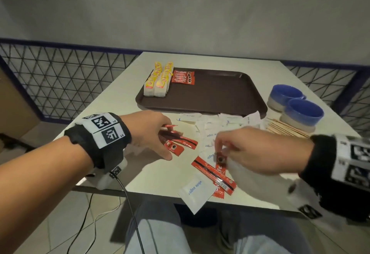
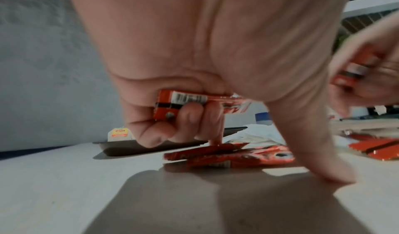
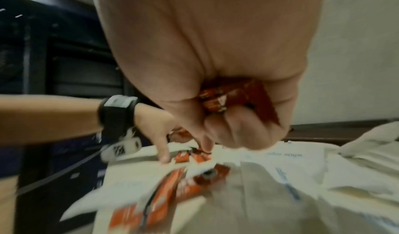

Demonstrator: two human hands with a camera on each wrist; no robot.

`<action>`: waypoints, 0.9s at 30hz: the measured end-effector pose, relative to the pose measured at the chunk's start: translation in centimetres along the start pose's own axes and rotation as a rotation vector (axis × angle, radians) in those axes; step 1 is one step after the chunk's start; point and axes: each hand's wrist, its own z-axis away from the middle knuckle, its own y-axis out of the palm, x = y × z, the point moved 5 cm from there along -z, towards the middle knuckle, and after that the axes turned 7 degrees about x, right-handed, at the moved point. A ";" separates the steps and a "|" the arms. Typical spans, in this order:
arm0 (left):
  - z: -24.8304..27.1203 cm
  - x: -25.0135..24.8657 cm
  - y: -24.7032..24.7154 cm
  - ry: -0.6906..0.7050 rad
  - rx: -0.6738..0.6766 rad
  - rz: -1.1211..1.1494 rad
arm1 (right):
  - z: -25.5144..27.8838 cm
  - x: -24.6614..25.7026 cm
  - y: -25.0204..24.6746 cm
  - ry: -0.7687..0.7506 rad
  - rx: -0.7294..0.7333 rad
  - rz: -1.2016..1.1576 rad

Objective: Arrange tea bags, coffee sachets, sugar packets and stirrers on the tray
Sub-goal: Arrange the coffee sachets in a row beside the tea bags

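Note:
A brown tray sits mid-table with yellow tea bags and red coffee sachets in its far-left corner. My left hand grips a red sachet in curled fingers, thumb tip on the table, above more loose sachets. My right hand clutches red sachets in its fist, over further sachets lying near the front edge. White sugar packets are scattered between the hands and the tray. Wooden stirrers lie to the right.
Two blue cups stand to the right of the tray, behind the stirrers. One sugar packet hangs over the table's front edge. A wire mesh fence runs behind the table. My knees are below the edge.

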 end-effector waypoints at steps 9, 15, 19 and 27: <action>-0.4 -1.0 0.0 -0.038 -0.057 -0.110 | 0.0 1.6 2.4 -0.106 0.120 0.229; -0.1 -1.5 0.3 -0.073 -0.034 -0.124 | -1.1 2.1 1.8 -0.055 0.069 0.247; 0.1 -1.2 -0.3 -0.108 -0.121 -0.138 | -1.5 2.0 1.2 -0.036 0.073 0.151; -0.1 -0.1 -0.5 -0.153 -0.112 -0.035 | -2.1 2.0 1.9 -0.040 0.035 0.298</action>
